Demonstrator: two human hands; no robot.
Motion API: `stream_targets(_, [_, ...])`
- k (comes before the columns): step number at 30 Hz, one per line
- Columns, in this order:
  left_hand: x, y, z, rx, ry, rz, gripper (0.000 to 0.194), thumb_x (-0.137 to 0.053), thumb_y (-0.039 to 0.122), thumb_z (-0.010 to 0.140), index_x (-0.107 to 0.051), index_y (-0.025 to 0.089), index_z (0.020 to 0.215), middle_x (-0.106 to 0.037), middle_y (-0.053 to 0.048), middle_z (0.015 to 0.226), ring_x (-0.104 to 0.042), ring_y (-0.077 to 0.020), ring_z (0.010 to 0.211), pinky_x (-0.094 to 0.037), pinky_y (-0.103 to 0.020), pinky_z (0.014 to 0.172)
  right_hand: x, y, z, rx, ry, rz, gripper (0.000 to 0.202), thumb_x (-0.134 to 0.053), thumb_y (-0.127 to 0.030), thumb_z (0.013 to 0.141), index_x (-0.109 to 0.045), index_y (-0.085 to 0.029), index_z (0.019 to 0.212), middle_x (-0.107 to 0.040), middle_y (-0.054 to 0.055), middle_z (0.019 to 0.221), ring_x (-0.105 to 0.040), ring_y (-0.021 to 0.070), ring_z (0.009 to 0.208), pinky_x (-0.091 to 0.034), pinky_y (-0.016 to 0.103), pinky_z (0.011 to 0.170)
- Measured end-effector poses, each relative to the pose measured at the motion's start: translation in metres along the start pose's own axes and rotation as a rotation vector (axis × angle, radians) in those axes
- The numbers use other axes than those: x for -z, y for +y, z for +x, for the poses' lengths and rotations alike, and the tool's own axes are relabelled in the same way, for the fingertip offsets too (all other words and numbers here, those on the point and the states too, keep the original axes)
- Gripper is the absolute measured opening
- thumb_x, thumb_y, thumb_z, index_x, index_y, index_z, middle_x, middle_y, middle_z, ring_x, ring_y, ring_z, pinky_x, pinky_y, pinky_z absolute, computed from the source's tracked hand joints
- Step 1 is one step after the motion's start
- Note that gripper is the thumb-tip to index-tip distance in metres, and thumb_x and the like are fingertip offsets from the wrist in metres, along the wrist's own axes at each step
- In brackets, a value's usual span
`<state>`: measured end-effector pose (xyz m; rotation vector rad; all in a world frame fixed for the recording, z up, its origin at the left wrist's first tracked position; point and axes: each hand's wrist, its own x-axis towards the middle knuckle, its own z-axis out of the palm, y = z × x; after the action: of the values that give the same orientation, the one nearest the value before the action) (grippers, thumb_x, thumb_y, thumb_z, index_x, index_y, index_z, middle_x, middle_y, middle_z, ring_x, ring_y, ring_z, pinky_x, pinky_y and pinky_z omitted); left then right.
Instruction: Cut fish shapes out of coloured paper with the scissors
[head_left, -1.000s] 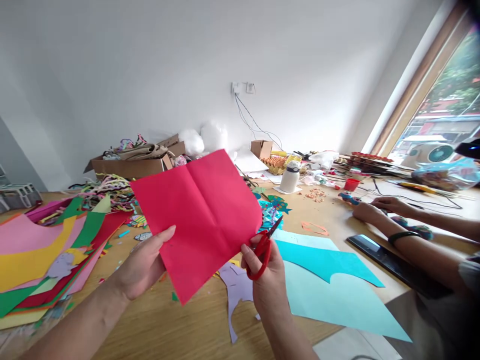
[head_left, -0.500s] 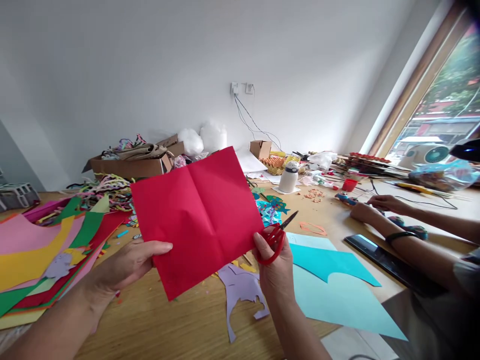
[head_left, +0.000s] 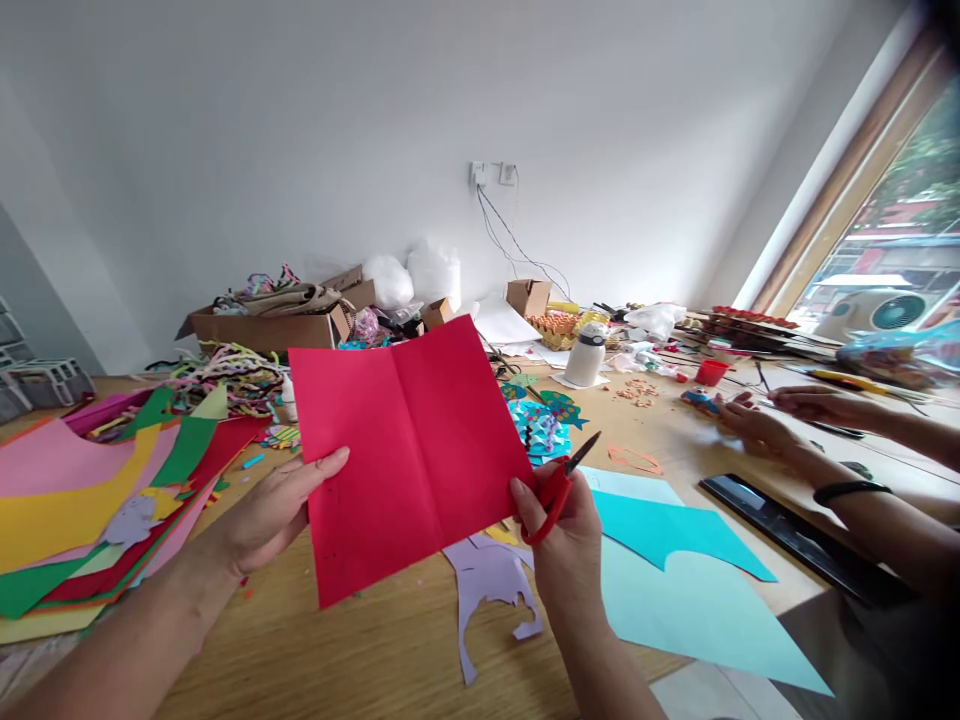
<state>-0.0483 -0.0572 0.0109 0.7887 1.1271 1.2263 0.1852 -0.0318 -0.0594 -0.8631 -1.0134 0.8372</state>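
Observation:
A sheet of red paper (head_left: 409,450) with a crease down its middle is held up above the table. My left hand (head_left: 281,515) pinches its left edge, thumb in front and fingers behind. At the lower right corner, my right hand (head_left: 562,530) grips the sheet with the thumb. That same hand also holds red-handled scissors (head_left: 556,495), their dark blades pointing up and to the right. Below the sheet lies a purple paper offcut (head_left: 491,590) with curved cut-outs. Turquoise paper (head_left: 682,530) rests on light blue paper (head_left: 675,610) beside my right hand.
Stacked coloured paper (head_left: 90,510) covers the left side. Behind are pipe cleaners (head_left: 232,385), a cardboard box (head_left: 262,328) and a white bottle (head_left: 586,355). At right, another person's hands (head_left: 757,420) work near a black phone-like slab (head_left: 795,530) and a red cup (head_left: 711,373).
The red sheet has turned slightly more upright, bending a little along its crease, with both my hands still on it. The other person's hands have shifted and opened more.

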Motion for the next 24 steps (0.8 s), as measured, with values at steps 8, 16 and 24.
stream_targets(8, [0.000, -0.007, 0.002, -0.080, -0.036, -0.102, 0.018, -0.069, 0.028, 0.070, -0.070, 0.024, 0.087, -0.075, -0.003, 0.090, -0.068, -0.0240, 0.088, -0.057, -0.028, 0.066, -0.005, -0.006, -0.001, 0.063, 0.069, 0.032, 0.024, -0.069, -0.028, 0.069, -0.048, -0.019, 0.077, -0.048, -0.007, 0.060, -0.042, 0.0066, 0.045, -0.035, 0.018, 0.040])
stream_targets(16, [-0.007, -0.032, 0.013, 0.004, -0.214, -0.037, 0.034, -0.073, 0.021, 0.065, -0.066, 0.022, 0.099, -0.075, -0.004, 0.093, -0.068, -0.0246, 0.087, -0.055, -0.030, 0.071, -0.015, -0.009, -0.003, 0.091, 0.087, 0.095, 0.021, -0.068, -0.026, 0.070, -0.049, -0.020, 0.079, -0.050, -0.007, 0.064, -0.043, 0.0061, 0.046, -0.037, 0.017, 0.041])
stream_targets(24, [-0.026, -0.027, 0.016, 0.016, -0.121, -0.094, 0.015, -0.065, 0.016, 0.073, -0.070, 0.015, 0.087, -0.075, -0.008, 0.089, -0.070, -0.0222, 0.082, -0.055, -0.030, 0.074, -0.008, -0.021, -0.008, 0.208, 0.092, -0.022, 0.018, -0.067, -0.023, 0.069, -0.052, -0.021, 0.078, -0.054, -0.003, 0.070, -0.051, 0.0099, 0.057, -0.044, 0.021, 0.051])
